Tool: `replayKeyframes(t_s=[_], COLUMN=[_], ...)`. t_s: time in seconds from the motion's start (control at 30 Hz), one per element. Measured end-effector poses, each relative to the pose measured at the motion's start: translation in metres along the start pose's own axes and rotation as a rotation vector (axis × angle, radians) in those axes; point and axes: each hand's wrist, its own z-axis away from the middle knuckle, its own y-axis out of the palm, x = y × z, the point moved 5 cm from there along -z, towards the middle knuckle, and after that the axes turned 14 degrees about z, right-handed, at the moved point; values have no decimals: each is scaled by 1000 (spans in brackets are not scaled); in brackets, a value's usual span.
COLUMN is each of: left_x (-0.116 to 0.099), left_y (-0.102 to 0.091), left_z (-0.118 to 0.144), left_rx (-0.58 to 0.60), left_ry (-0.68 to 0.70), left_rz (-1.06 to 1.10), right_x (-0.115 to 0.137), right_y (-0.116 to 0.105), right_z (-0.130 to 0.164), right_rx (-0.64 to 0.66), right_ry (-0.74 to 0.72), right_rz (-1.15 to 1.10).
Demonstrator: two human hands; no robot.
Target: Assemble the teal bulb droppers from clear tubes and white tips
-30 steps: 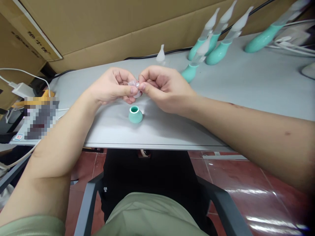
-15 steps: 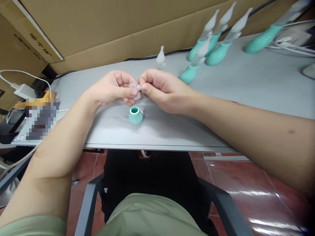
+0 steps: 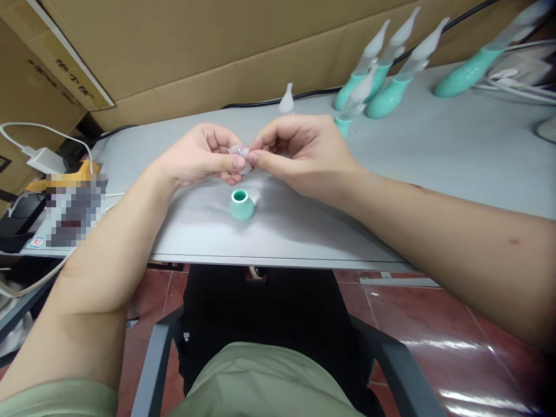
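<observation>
Between thumb and fingers, my left hand [image 3: 206, 155] holds a small clear plastic connector piece [image 3: 238, 150]. Thumb and forefinger of my right hand [image 3: 299, 152] are pinched at the right end of that piece; whether a separate small part sits between them I cannot tell. A teal rubber bulb [image 3: 242, 207] stands upright on the table just below the hands, its round opening facing up. Behind my right hand stands a white soft nozzle tip [image 3: 286, 99], its lower part hidden by the hand.
Several assembled teal nasal aspirators [image 3: 388, 98] stand at the back right of the grey table [image 3: 195, 234], one partly behind my right hand. Cardboard [image 3: 195, 52] walls the back edge. A white charger [image 3: 46, 160] with cables and a blurred-out device lie at the left.
My right hand has tilted, its knuckles raised, now covering more of the nearest aspirator. The left hand keeps its hold on the clear piece. The view has shifted slightly.
</observation>
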Motion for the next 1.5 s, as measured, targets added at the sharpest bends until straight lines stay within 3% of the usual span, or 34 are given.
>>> replayKeyframes(t_s=[0.2, 0.43, 0.6, 0.77, 0.87, 1.03, 1.17, 1.33, 1.5], left_x=[1, 0, -3, -8, -10, -13, -15, -15, -15], left_y=[3, 9, 7, 6, 3, -7, -9, -8, -6], left_z=[3, 5, 6, 10, 10, 10, 11, 12, 11], left_rx=[31, 127, 130, 176, 196, 164, 145, 170, 188], left_ry=[-15, -31, -47, -51, -46, -8, 5, -32, -30], left_rz=[8, 28, -24, -102, -200, -360, -492, -626, -670], right_x=[-1, -1, -8, -13, -10, -7, -5, -6, -1], right_y=[2, 3, 9, 11, 6, -7, 0, 8, -7], right_z=[-2, 0, -1, 1, 0, 0, 3, 5, 4], right_rx=[71, 250, 358, 444, 424, 366, 431, 572, 464], right_ry=[-13, -49, -77, 34, 83, 35, -134, -249, -207], right_rz=[-9, 22, -87, -225, -266, 151, 391, 506, 418])
